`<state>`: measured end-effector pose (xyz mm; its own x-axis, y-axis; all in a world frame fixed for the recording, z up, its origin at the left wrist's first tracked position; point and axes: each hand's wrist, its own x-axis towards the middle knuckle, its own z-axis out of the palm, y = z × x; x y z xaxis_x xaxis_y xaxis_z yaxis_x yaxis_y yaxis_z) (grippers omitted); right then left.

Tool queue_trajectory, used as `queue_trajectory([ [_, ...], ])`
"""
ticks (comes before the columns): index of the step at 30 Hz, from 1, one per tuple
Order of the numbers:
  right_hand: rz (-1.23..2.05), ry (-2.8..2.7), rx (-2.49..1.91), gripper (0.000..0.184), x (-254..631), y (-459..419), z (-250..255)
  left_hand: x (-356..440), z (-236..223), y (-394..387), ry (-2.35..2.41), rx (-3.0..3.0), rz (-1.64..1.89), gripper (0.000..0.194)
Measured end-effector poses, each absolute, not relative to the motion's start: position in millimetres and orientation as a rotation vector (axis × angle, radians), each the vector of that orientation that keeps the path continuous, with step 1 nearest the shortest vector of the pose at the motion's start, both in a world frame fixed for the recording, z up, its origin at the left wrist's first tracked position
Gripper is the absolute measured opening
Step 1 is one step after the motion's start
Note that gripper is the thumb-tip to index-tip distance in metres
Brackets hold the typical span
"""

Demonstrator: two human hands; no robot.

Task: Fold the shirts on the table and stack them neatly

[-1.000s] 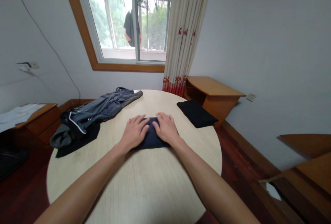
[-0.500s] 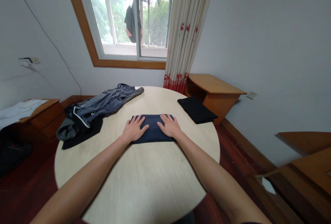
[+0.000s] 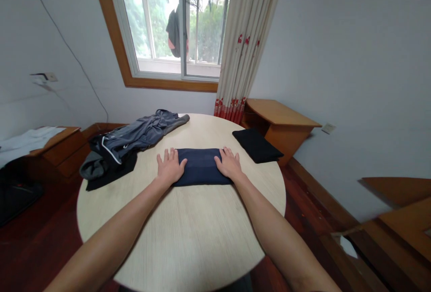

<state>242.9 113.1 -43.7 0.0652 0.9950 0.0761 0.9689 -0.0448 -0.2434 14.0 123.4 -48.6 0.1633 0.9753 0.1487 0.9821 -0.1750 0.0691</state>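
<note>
A folded navy blue garment (image 3: 200,166) lies flat near the middle of the round light-wood table (image 3: 188,233). My left hand (image 3: 169,168) rests flat on its left end, fingers stretched out. On the garment's right end lies my right hand (image 3: 229,165), also flat with fingers spread. Neither hand grips anything.
A heap of grey and black clothes (image 3: 124,143) sprawls over the table's far left edge. A folded black garment (image 3: 257,145) sits at the far right. Beyond it stands a low wooden cabinet (image 3: 279,123); another wooden unit (image 3: 55,146) is at left. A curtain (image 3: 247,40) hangs by the window.
Both hands slid outward from the garment's middle to its two ends, smoothing it flat. The camera view shifted slightly.
</note>
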Motion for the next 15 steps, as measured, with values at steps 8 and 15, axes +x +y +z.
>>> queue_trajectory([
  [8,0.25,-2.289,-1.847,0.059,232,119,-51,41,-67,97,-1.578,-2.665,-0.401,0.06],
  [15,0.109,-2.143,-2.041,0.05,250,109,-36,-18,-64,156,-1.935,-2.401,-0.33,0.058],
])
